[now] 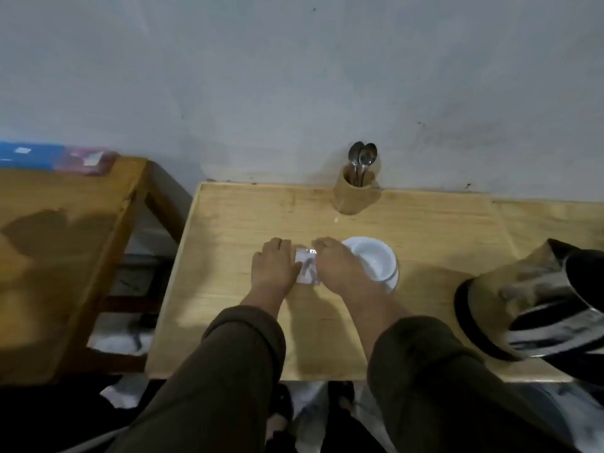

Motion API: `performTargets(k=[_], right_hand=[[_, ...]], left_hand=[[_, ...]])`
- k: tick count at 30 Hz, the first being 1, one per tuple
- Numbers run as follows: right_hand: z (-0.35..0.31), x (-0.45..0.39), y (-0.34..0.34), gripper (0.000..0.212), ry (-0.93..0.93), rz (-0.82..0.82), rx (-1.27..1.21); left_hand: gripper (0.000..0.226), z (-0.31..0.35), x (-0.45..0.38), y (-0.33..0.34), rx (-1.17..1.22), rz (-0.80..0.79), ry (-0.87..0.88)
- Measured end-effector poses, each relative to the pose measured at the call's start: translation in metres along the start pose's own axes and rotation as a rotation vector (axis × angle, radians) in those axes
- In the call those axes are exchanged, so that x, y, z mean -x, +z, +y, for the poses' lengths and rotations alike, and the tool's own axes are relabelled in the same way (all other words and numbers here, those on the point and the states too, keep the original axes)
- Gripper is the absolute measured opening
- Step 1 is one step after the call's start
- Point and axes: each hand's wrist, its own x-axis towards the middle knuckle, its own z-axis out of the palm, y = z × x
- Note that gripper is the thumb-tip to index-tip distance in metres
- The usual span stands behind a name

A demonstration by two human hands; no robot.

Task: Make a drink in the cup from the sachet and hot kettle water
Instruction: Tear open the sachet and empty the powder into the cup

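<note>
A small white sachet point(307, 269) with a dark print is held above the wooden table point(228, 223), between my two hands. My left hand point(273, 266) grips its left side. My right hand point(336, 266) pinches its top right corner. A white cup point(376, 259) stands empty just right of my right hand, partly hidden by it. The kettle point(536, 302), metal with a black handle and band, sits at the table's right edge, blurred.
A bamboo holder point(356, 194) with metal spoons point(362, 158) stands at the back edge against the wall. A second wooden table point(65, 230) on the left carries a blue and pink box point(55, 158). A gap separates the tables.
</note>
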Motion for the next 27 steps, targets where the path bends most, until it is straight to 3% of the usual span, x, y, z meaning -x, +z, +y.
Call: performTargets(k=[7, 18, 22, 27], right_hand=[[0.006, -0.035, 0.007, 0.038, 0.022, -0.125, 0.078], [0.005, -0.058, 0.014, 0.057, 0.004, -0.146, 0.131], [0.006, -0.059, 0.011, 0.031, 0.014, -0.070, 0.058], [0.003, -0.055, -0.015, 0.024, 0.001, -0.113, -0.066]], left_hand=[[0.049, 0.003, -0.013, 0.025, 0.124, -0.070, -0.153], [0.037, 0.003, -0.012, 0.038, 0.267, -0.012, -0.252], [0.035, 0.004, -0.013, 0.038, 0.271, -0.014, -0.259], [0.034, 0.010, -0.021, 0.021, 0.435, 0.000, -0.273]])
